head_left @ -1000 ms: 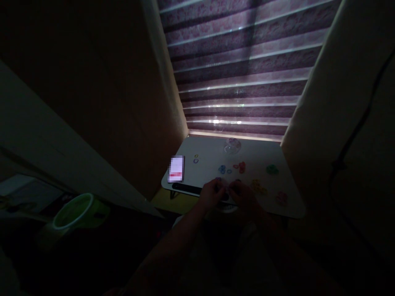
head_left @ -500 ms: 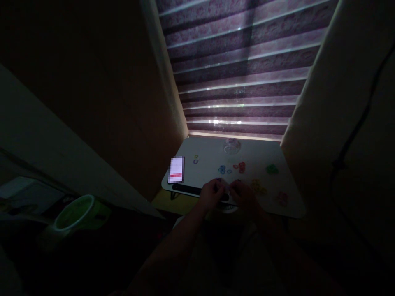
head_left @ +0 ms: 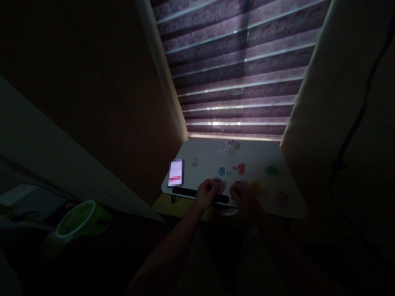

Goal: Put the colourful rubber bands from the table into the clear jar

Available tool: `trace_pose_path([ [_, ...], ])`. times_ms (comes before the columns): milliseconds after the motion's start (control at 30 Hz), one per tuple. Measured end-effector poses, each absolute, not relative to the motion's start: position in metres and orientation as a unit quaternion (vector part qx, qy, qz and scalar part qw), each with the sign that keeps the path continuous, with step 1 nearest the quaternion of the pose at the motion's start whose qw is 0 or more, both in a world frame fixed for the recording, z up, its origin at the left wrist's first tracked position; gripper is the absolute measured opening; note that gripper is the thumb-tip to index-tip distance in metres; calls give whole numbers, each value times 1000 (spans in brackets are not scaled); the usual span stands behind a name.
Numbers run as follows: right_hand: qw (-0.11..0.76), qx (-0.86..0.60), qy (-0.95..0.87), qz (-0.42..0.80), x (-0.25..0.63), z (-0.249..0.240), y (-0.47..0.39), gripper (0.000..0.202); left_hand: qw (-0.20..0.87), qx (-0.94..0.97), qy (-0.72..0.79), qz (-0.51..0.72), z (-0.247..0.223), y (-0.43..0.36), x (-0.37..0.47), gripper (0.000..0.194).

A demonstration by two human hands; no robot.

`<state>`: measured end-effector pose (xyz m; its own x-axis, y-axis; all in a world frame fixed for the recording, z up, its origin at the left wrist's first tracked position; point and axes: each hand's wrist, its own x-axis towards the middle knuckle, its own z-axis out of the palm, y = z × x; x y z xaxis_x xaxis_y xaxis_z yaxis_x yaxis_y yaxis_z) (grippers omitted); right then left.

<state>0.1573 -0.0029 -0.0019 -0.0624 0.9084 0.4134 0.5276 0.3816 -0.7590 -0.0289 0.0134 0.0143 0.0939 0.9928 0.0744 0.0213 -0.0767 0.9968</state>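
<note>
Moved apart since a second ago: my left hand (head_left: pixel 207 193) and right hand (head_left: pixel 242 194), gap between them. Purple bands (head_left: pixel 218 183) at my left hand's fingertips, near edge of counter (head_left: pixel 210 150). Fingers curled on both; too dark to tell if either clamps anything. Yellow bands (head_left: pixel 259 189) beside my right; blue bands (head_left: pixel 221 172), red bands (head_left: pixel 241 169) beyond.
</note>
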Motion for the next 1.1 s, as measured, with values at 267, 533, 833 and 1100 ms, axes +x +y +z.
trace_pose_path([
  [267, 447, -509, -704, 212, 157, 4, -4, 11, 467, 549, 493, 487, 12, 24, -43, 43],
  [533, 434, -505, -713, 220, 158, -1, -3, 10, 381, 631, 517, 436, 15, 38, -44, 28],
  [833, 441, -491, -705, 260, 157, 1, -2, 18, 434, 661, 457, 408, 18, 23, -31, 24],
  [1100, 432, -505, -707, 243, 158, 0, -4, 22, 379, 721, 465, 347, 22, 8, -19, 21],
])
